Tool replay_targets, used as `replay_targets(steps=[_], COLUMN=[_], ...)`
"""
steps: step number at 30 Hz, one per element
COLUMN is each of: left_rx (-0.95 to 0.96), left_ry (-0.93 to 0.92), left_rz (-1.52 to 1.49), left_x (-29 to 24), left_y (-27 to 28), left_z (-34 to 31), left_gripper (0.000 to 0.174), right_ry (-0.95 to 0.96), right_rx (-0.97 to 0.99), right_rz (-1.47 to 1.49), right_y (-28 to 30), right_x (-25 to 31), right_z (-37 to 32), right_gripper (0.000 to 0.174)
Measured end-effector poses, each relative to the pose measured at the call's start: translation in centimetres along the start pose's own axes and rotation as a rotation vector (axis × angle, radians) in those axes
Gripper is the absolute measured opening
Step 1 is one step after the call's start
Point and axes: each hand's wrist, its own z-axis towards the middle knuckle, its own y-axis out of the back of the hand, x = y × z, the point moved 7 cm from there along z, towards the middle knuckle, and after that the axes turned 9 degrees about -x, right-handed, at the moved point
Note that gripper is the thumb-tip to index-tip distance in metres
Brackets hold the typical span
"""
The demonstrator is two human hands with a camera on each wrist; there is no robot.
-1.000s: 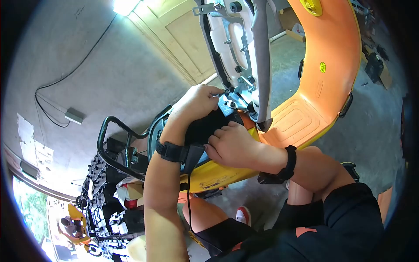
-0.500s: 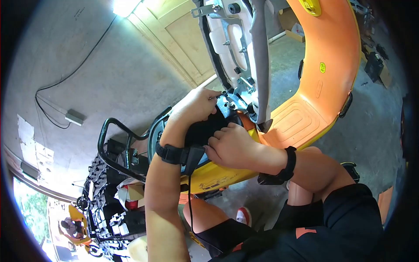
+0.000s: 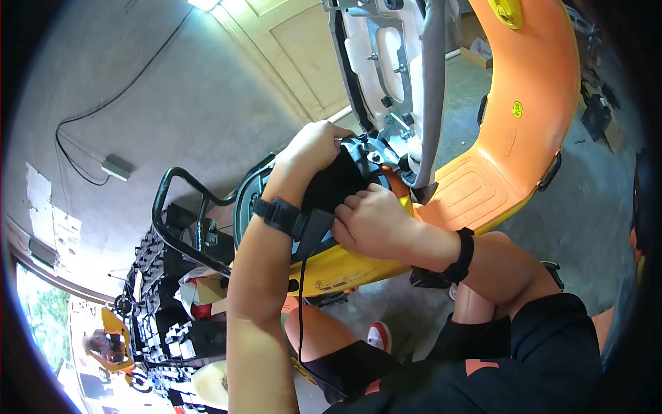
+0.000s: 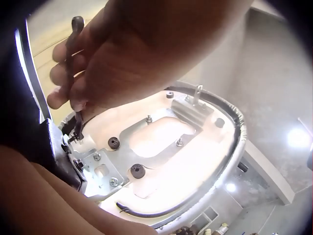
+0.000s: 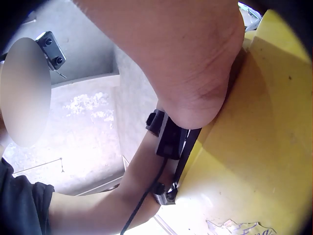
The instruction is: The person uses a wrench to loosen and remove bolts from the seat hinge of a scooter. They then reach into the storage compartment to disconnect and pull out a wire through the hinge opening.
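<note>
My left hand (image 3: 314, 146) curls round a dark ring-ended wrench (image 4: 71, 61). In the left wrist view, the wrench's lower end meets a small bolt (image 4: 74, 139) beside the metal hinge bracket (image 4: 100, 171) of the raised seat (image 3: 407, 83). My right hand (image 3: 378, 224), fingers bent, lies against the near side of the yellow body (image 3: 352, 270), beside the black area (image 3: 334, 183) between both hands. In the right wrist view its heel (image 5: 195, 73) is close to the yellow panel (image 5: 259, 127). The right fingertips and anything under them are hidden.
An orange front section (image 3: 531, 83) curves up at the right. A black tube rack (image 3: 160, 207) sticks out at the left, near a row of black items (image 3: 155, 290). A cable (image 3: 302, 317) hangs from the left wrist camera. Cartons (image 3: 476, 55) stand on the floor behind.
The head view has shifted, so the seat and orange section appear farther right. My left fingers sit slightly farther left of the hinge. The right hand keeps its bent pose by the yellow body.
</note>
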Motion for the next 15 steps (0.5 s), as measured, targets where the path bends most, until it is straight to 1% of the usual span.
replay_targets(steps=[2,3,5,6,8,9,10,12,13,14,15], left_rx=[-0.032,-0.036,-0.101,-0.106,-0.166,-0.153,-0.160,-0.275,-0.335,-0.477,-0.439], left_ry=[0.130,0.132,0.100,0.101,0.042,0.079,0.082,-0.044,-0.031,-0.082,-0.032], left_rz=[-0.038,-0.040,-0.013,-0.012,0.007,0.008,0.010,0.123,0.109,0.081,-0.035], left_x=[2.1,2.4,2.3,2.3,1.5,1.6,1.5,0.4,-0.4,-1.4,-1.6], left_y=[-1.5,-1.9,-1.7,-1.8,-1.3,-1.3,-0.7,1.2,2.8,4.3,4.8], left_z=[0.4,0.5,0.6,0.6,0.3,0.2,0.1,0.0,-0.4,-0.8,-0.8], left_gripper=[0.043,0.043,0.036,0.036,0.031,0.025,0.025,0.023,0.022,0.023,0.024], right_ry=[0.012,0.016,0.027,0.032,0.031,0.039,0.038,0.032,0.032,0.029,0.020], right_rx=[-0.009,-0.007,-0.043,-0.044,-0.019,-0.019,-0.028,-0.039,-0.031,-0.023,-0.025], right_rz=[0.016,0.015,0.012,0.011,0.005,0.005,0.009,0.011,-0.006,-0.022,-0.022], right_y=[0.1,0.1,0.1,0.1,0.0,0.0,0.0,0.1,0.0,-0.1,0.0], right_x=[0.0,0.0,0.0,0.0,0.0,0.1,0.1,0.0,0.0,0.0,0.0], right_z=[0.1,0.1,0.0,0.0,0.0,0.0,0.0,0.1,0.1,0.0,0.0], right_gripper=[0.028,0.028,0.026,0.026,0.027,0.027,0.028,0.030,0.032,0.034,0.034])
